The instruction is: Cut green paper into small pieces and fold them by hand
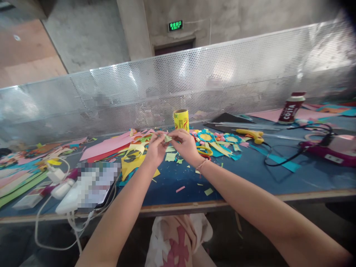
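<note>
Left hand (155,148) and right hand (187,146) raised together just above the middle of the frame, fingertips meeting over a small pale green paper piece (167,138). Fingers of both hands curled and pinched shut on that piece, one hand at each end, held a little above the blue table (250,178). A thin bracelet (202,163) around the right wrist.

Directly behind the hands, a yellow tape roll (181,119) standing upright. Below and between the hands, pale green paper scraps (170,156) lying on the table, with smaller bits scattered toward the lower centre. Left of the hands, a yellow paper cut-out (133,159) and, beyond it, a large pink sheet (107,146). Right of the hands, blue and yellow paper flowers (205,137) and yellow-handled scissors (205,151) just beside the right wrist. Further right, a yellow glue gun (251,135) with a black cable (278,157) trailing toward a purple device (330,152) at the right edge. In the upper right, a dark red bottle (291,108) with a white cap, tilted. At the lower left, white chargers and cords (59,185) beside a blurred patch. Across the back of the table, a perforated metal screen (194,78); above it, in the upper centre, a green exit sign (175,25).
</note>
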Available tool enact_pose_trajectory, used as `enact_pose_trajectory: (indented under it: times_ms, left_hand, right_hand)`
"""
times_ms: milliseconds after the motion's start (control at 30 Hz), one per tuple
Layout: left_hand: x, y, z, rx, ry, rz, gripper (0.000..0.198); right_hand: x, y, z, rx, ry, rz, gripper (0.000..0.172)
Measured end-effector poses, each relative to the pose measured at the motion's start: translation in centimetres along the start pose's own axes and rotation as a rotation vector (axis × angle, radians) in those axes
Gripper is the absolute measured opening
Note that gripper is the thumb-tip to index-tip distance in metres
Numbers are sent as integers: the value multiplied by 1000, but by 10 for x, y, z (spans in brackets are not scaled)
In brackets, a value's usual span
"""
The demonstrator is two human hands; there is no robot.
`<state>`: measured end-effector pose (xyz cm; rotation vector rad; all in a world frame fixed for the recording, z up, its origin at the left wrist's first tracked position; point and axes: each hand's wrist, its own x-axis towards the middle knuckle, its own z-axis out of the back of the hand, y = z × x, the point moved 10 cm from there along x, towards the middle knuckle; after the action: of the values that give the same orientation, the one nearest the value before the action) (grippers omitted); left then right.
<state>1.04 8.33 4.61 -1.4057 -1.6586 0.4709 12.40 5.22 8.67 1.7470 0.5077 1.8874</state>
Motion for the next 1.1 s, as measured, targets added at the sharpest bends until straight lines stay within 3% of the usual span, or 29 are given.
enact_pose_trajectory:
  times_ms: [133,233,333,733,1100]
  left_hand:
    - [2,-4,3,48,-18,-2,21]
    - [2,-6,6,33,-43,-22,24]
    - [3,-6,7,44,-38,-26,26]
    - [2,-6,1,179,37,-43,16]
    - [3,-4,-1,187,71,-54,11]
  right_hand:
    - [2,-1,-2,31,53,11,24]
    - [3,-12,-9,181,121,-91,28]
    - [3,-23,-14,313,152,-208,20]
    - [-4,-48,-19,513,108,-485,24]
    - [-5,-51,-21,554,112,-532,25]
